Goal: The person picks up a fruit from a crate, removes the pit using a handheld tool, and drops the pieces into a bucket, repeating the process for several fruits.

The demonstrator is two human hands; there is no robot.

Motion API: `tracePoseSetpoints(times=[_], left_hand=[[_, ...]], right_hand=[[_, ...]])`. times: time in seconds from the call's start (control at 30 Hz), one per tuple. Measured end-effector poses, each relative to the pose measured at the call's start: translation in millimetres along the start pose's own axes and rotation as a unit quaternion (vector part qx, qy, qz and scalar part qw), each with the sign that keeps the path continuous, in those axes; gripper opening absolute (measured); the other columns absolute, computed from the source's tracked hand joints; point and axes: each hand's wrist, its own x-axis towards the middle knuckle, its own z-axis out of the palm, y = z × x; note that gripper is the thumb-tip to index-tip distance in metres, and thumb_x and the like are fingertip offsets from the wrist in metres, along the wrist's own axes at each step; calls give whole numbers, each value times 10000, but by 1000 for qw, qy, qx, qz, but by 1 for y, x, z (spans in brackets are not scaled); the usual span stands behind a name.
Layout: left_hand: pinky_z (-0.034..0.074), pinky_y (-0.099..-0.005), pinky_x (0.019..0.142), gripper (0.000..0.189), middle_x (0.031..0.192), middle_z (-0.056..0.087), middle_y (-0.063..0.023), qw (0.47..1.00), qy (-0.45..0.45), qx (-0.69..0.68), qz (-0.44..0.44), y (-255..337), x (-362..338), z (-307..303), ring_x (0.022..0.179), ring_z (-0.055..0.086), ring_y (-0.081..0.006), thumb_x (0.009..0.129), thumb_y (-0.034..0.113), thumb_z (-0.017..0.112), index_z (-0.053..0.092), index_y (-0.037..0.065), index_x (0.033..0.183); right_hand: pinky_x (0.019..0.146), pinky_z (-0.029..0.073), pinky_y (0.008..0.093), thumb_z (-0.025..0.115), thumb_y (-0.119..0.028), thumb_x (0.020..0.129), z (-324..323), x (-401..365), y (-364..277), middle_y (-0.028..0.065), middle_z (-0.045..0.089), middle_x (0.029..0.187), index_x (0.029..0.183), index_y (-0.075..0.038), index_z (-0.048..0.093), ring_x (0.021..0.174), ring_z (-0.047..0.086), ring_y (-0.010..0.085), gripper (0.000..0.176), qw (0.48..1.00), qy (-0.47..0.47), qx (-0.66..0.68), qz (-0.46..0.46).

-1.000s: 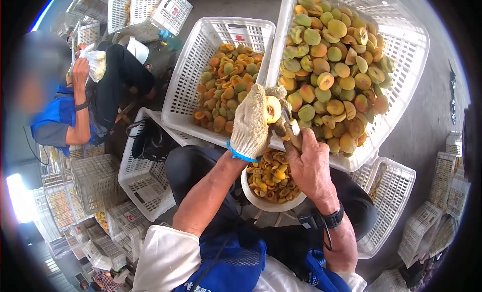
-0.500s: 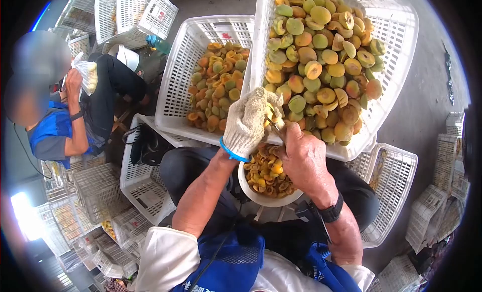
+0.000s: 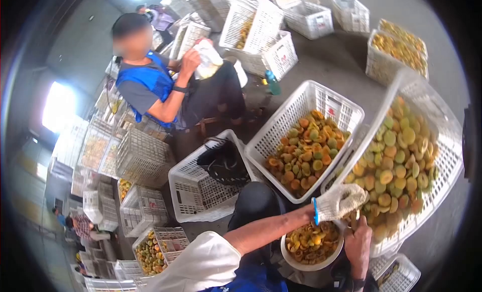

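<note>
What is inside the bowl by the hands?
Orange and yellow fruit pieces fill the bowl. The right hand covers its right edge, and the bottom is buried under the pieces.

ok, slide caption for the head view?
Gloved left hand and bare right hand at a tilted fruit crate, above a bowl of cut fruit; co-worker sits behind.

Left hand [image 3: 341, 201]: the glove [image 3: 349, 196] hides whether it holds anything.
Right hand [image 3: 357, 244]: its grip is too small to tell.
</note>
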Motion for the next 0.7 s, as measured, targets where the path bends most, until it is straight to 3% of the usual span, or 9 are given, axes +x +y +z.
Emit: tracePoseSetpoints(times=[0.03,0.13,0.23,0.4,0.47,0.57,0.6,0.67,0.7], left_hand=[[534,-289,783,259,991,671,-45,996,-4,-44,-82,3,-2,-1,928,611,-84,1078,225,623,670,-14,1165],[543,-296,724,255,894,684,-41,998,31,23,-58,-2,-3,-3,817,624,-86,1062,220,640,677,-16,1150],[533,-313,690,263,837,685,-71,990,31,114,-82,-3,-3,-8,764,644,-112,1062,252,628,681,1,1120],[526,-344,677,233,803,681,-85,990,60,100,-82,-1,-5,-5,747,676,-184,1048,231,626,681,8,1082],[499,-439,642,235,774,669,-169,960,153,199,127,-5,-3,-2,717,653,-374,1025,231,611,667,29,917],[485,-499,695,180,836,662,-221,961,115,228,108,-8,-2,-8,826,623,-470,986,188,632,675,26,920],[487,-499,683,176,821,662,-217,965,92,227,89,-11,0,-10,811,635,-456,981,179,640,678,18,920],[491,-496,684,169,814,661,-212,963,100,229,99,-14,-1,-11,809,641,-448,979,169,640,678,15,919],[495,-493,685,162,806,661,-206,961,108,229,109,-13,-2,-10,807,646,-440,977,158,641,677,12,918]], right_hand=[[813,477,587,646,-85,850,-1,-1,-5,322,670,924,1129,54,584,893,606,557,318,1000,-3,-5,-11],[849,464,573,651,-94,882,6,-5,-12,272,664,1071,1302,41,545,956,624,510,454,996,68,-34,-40],[839,471,558,672,-94,870,12,-4,-6,273,661,1089,1325,54,530,984,632,500,500,986,82,-131,-58],[756,480,565,694,-14,800,26,1,-7,264,678,969,1265,50,551,877,661,490,491,965,122,-227,-56],[699,476,581,703,-6,784,24,5,-12,254,669,811,1156,40,580,775,658,495,394,968,104,-222,-57],[659,468,593,708,-17,803,24,9,-13,247,641,707,1050,31,599,721,644,507,275,976,110,-170,-83],[659,468,593,708,-17,803,25,10,-9,247,641,707,1050,31,599,721,644,507,275,976,112,-169,-84],[811,462,575,732,-2,802,25,7,0,272,688,959,1273,41,569,915,625,494,500,984,37,-172,-15],[811,462,575,732,-2,802,24,6,-1,272,688,959,1273,41,569,915,625,494,500,984,37,-171,-14]])
